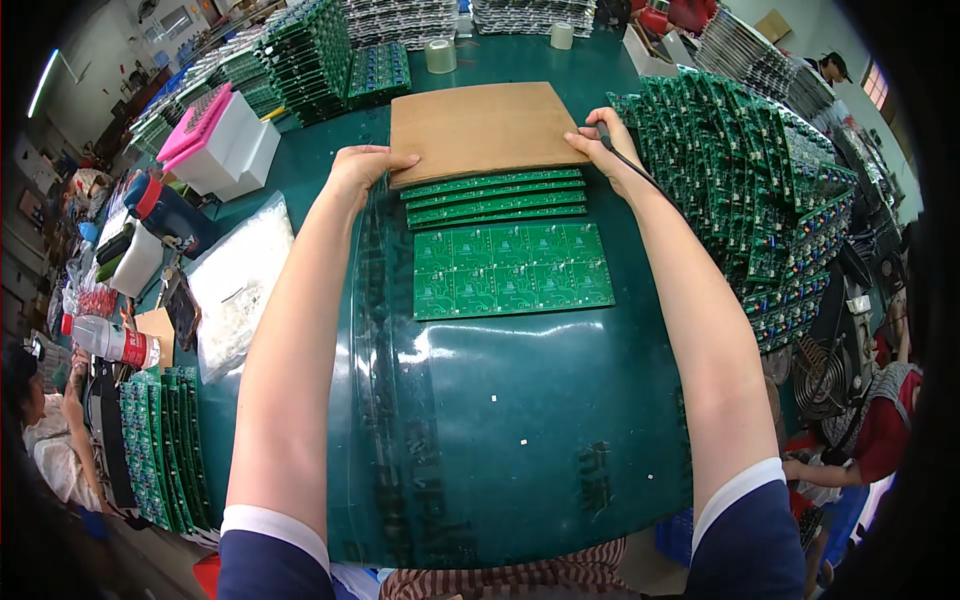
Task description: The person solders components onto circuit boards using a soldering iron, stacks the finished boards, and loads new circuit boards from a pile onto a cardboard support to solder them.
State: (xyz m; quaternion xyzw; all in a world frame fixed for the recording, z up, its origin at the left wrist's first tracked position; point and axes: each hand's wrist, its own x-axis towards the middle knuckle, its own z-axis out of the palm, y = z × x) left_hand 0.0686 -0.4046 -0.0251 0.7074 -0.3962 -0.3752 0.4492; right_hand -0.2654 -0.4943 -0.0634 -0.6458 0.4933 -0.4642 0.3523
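A flat brown cardboard sheet (485, 128) lies over a stack of green circuit boards (495, 202), whose front edges show below it. My left hand (362, 172) pinches its left edge, thumb on top. At the right edge, my right hand (612, 150) presses its thumb on the sheet. Its curled fingers also keep a thin black corded tool (603, 132), and the cord runs down along my forearm; the tool's tip is hidden. Nearer to me, one green circuit board panel (512, 270) lies flat on the green table mat (520, 375).
Tall leaning stacks of boards (700, 170) crowd the right side, and more boards (305, 60) stand at the back left. Tape rolls (440, 57) sit behind the cardboard. At left are a plastic bag (240, 275), a dark bottle (170, 215) and a pink-topped white box (215, 140).
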